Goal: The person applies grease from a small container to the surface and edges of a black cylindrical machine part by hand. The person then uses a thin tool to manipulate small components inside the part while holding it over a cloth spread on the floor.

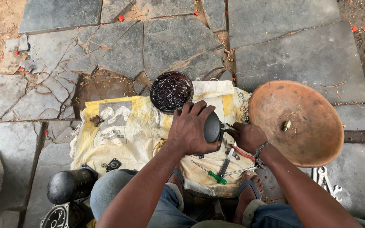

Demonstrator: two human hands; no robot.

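Head view looks down on a paving of cracked grey stone slabs [300,46], the largest thing in sight. On the right lies a big rusty orange metal dish [313,135], with a small brass-coloured fitting [287,125] resting inside it. Left of the dish, a dirty yellow printed sack [123,131] is spread flat over the stones. At the far edge of the sack sits a round tin of dark grease [171,91]. A black cylinder [70,185] lies at the near left, off the sack.

Over the middle of the sack, the left hand [189,128] wraps around a rounded black housing [213,126], fingers curled over its top and holding it firmly. Just right of it, the right hand [247,136] is closed in a narrow pinch on a small metal part at the side of the housing; what the part is cannot be told. A chain bracelet sits on that wrist.

Below the hands, on the near part of the sack, lie red-handled pliers [238,153], touching other metal tools, and a green-handled screwdriver [211,173]. A small black bearing plate [114,164] lies near the sack's near left edge. Spanners [326,179] rest on the stone at the near right.
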